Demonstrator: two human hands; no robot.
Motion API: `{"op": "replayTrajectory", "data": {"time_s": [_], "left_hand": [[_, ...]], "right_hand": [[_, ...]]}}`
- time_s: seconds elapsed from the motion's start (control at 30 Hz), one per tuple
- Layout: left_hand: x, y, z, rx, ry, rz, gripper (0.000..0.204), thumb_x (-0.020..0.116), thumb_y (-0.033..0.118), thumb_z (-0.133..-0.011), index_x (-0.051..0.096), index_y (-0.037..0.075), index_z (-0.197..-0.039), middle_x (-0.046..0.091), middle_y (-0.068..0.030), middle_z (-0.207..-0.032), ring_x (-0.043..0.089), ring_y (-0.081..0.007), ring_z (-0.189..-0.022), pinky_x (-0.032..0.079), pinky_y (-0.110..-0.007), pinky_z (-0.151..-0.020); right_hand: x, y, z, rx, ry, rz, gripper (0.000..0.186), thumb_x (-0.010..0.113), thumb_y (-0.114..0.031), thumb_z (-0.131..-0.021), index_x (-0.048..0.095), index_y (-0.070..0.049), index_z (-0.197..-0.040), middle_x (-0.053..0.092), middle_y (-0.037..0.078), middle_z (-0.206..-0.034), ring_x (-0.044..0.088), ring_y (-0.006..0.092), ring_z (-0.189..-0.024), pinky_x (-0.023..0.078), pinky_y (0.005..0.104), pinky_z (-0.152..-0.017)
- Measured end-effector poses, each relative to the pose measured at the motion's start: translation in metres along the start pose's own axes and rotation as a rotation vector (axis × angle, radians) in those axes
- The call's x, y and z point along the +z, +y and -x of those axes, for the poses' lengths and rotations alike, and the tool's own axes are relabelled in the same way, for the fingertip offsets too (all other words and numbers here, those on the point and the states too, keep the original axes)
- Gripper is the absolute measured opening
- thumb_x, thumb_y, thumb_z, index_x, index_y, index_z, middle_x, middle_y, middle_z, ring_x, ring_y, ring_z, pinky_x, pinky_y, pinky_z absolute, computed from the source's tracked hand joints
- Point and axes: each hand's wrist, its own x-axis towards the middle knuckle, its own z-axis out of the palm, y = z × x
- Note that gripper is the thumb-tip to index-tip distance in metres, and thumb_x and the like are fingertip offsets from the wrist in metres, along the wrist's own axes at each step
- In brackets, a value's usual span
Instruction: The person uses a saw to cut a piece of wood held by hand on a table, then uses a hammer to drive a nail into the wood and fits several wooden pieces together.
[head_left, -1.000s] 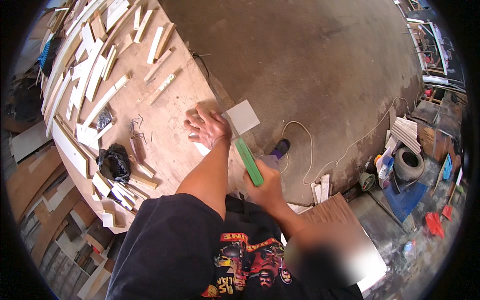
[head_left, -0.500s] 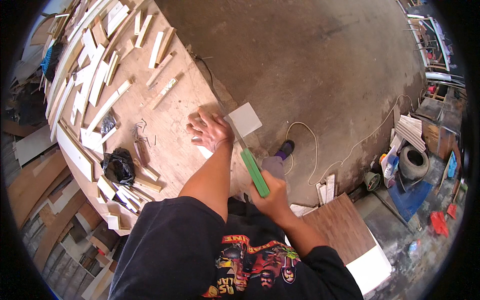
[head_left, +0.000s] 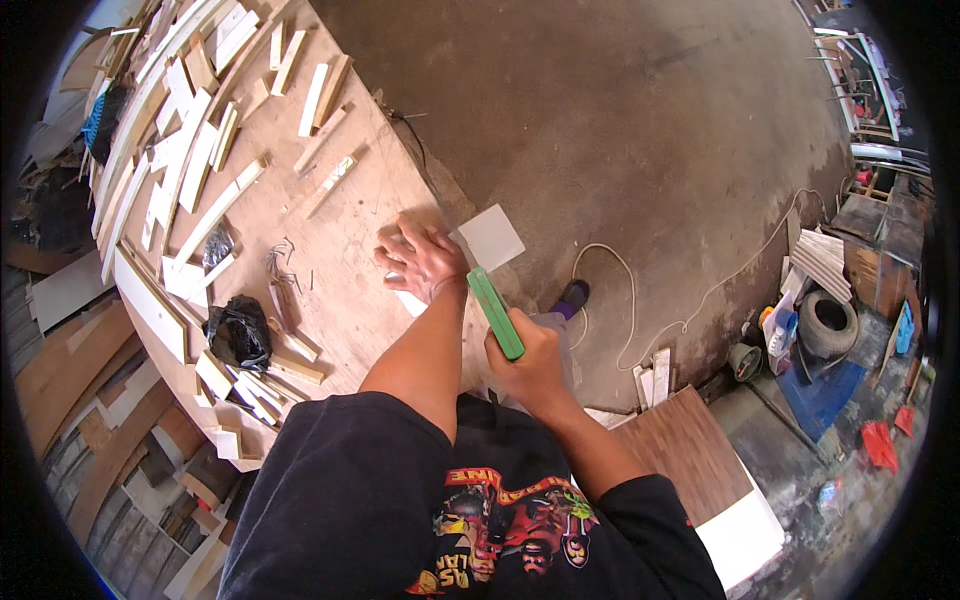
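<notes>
My left hand lies flat with fingers spread, pressing on a white board at the right edge of the wooden worktable. Part of the board shows below the palm, and its square end juts out past the edge over the floor. My right hand is closed round the green handle of a hand saw, just beside my left wrist. The handle points away from me, up and to the left. Little of the blade can be made out now.
Wood strips in several lengths litter the table's left side. Loose nails and a black plastic bag lie nearer my left hand. A pale cable runs over the floor. To the right are a brown wood-grain panel and a tire.
My right hand has pushed the saw forward and slightly left, bringing its green handle close to my left wrist. Less of the blade shows. My left hand and the board have stayed put.
</notes>
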Motion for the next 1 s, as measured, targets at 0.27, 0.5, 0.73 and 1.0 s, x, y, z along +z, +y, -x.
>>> {"op": "replayTrajectory", "data": {"time_s": [0.27,0.5,0.73,1.0], "left_hand": [[-0.003,0.001,0.004,0.003,-0.001,-0.027,0.057,0.048,0.038,-0.101,0.035,0.023,-0.156,0.018,-0.0185,-0.166,0.018,-0.0445,-0.150,0.022,-0.069,-0.110],[-0.010,0.006,0.000,-0.008,-0.003,-0.006,0.058,0.050,0.036,-0.100,0.036,0.023,-0.155,0.019,-0.0193,-0.165,0.018,-0.0442,-0.150,0.024,-0.068,-0.109],[-0.009,0.006,0.000,-0.012,-0.049,0.003,0.058,0.050,0.036,-0.101,0.036,0.022,-0.155,0.018,-0.0183,-0.165,0.017,-0.0442,-0.149,0.024,-0.067,-0.109],[-0.007,0.005,0.002,-0.009,-0.037,-0.001,0.057,0.048,0.037,-0.102,0.035,0.024,-0.156,0.018,-0.0184,-0.166,0.015,-0.0446,-0.152,0.022,-0.068,-0.111]], "right_hand": [[-0.003,0.004,0.013,-0.068,0.031,0.009,0.014,0.070,-0.005,-0.082,0.056,-0.001,-0.079,0.059,0.022,-0.067,0.063,0.0429,-0.063,0.047,0.0436,-0.055],[-0.013,-0.008,0.022,-0.045,0.019,-0.017,0.014,0.068,-0.003,-0.083,0.056,-0.001,-0.078,0.058,0.021,-0.066,0.062,0.0429,-0.062,0.047,0.0434,-0.055],[0.001,0.001,0.003,-0.066,0.022,0.009,0.015,0.070,-0.005,-0.082,0.056,-0.001,-0.081,0.059,0.022,-0.068,0.064,0.0438,-0.066,0.048,0.0456,-0.057],[0.000,0.006,0.004,-0.060,0.040,0.011,0.011,0.069,-0.005,-0.083,0.059,-0.001,-0.081,0.058,0.021,-0.066,0.062,0.0432,-0.063,0.047,0.0437,-0.056]]}}
